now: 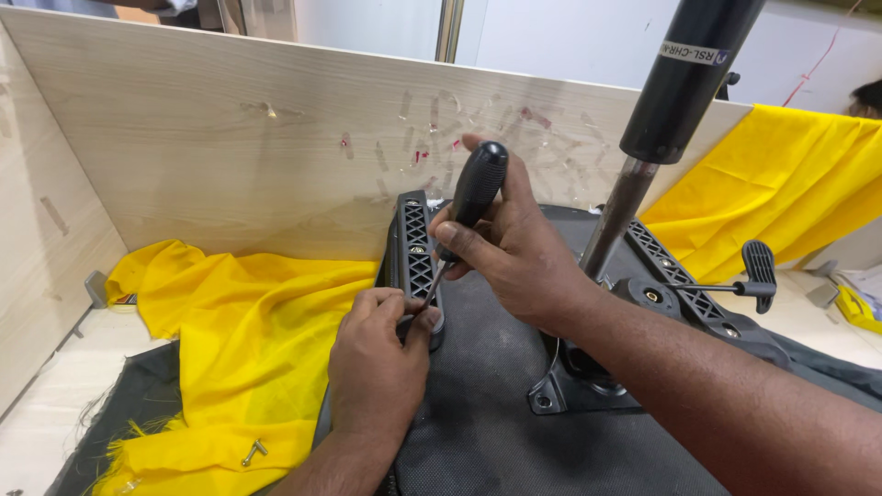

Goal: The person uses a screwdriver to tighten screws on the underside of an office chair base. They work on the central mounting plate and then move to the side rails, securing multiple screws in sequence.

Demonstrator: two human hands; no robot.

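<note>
gripping black screwdriver (475,195) handle, right hand (514,248) fisted around it, tip down at black plastic bracket (415,253) on upturned chair seat (487,413). left hand (377,367) pinched narrow at tip, fingertips touching bracket end. gas cylinder (675,83) upright behind right wrist. yellow cloth (239,321) left of seat, loose screw (254,451) on it.

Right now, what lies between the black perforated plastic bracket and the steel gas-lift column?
Head view: the right hand gripping the black-handled screwdriver, above dark fabric seat underside.
</note>
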